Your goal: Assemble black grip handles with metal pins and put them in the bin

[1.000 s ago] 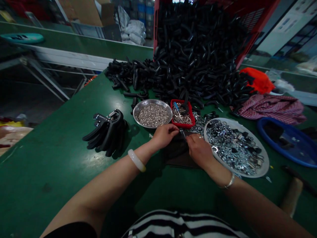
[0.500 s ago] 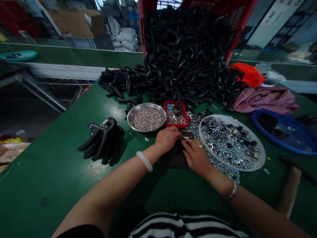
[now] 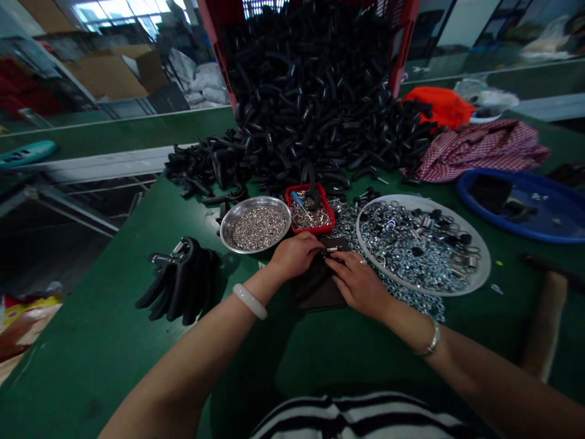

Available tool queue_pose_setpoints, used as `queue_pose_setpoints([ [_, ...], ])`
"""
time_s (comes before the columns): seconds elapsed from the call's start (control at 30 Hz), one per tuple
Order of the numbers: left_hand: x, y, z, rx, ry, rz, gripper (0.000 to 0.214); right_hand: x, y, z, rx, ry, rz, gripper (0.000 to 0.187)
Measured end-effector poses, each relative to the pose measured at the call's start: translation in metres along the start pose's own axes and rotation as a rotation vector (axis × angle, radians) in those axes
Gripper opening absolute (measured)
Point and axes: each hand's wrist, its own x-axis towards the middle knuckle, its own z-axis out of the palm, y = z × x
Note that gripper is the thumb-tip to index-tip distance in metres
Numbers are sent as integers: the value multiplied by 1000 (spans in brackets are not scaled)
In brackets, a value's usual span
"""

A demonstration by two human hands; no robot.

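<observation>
Both hands meet over a dark pad (image 3: 320, 289) on the green table (image 3: 91, 341). My left hand (image 3: 292, 255) is curled, fingers pinched on a black handle piece (image 3: 313, 281) with a small metal part (image 3: 332, 249) at its top. My right hand (image 3: 359, 281) has its fingers bent and pressed on the same piece from the right. Just beyond the hands stand a round steel bowl of small silver parts (image 3: 256, 227) and a small red tray of metal bits (image 3: 309, 212). A white plate of metal rings and springs (image 3: 423, 244) lies right of my right hand.
A big heap of black curved handles (image 3: 311, 116) spills from a red crate (image 3: 397, 49) at the back. Several assembled black hand grippers (image 3: 180, 283) lie at the left. A checked cloth (image 3: 475, 149), a blue basin (image 3: 525, 207) and a wooden hammer handle (image 3: 543, 323) are at the right.
The view has shifted, so everything sits lower and more to the left in frame. My hands have closed together on the black piece over the pad; the right hand moved off the plate's rim.
</observation>
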Motion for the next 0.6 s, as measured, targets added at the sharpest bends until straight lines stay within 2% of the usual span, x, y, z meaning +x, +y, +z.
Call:
queue_pose_setpoints([
  [0.2, 5, -8, -1, -82, -48, 55, 17, 0, 1, 0, 13, 15, -1, 34],
  [0.5, 9, -10, -5, -57, -105, 90, 16, 0, 2, 2, 27, 24, 10, 33],
  [0.6, 9, -10, -4, -60, -82, 70, 13, 0, 2, 2, 35, 32, 13, 33],
])
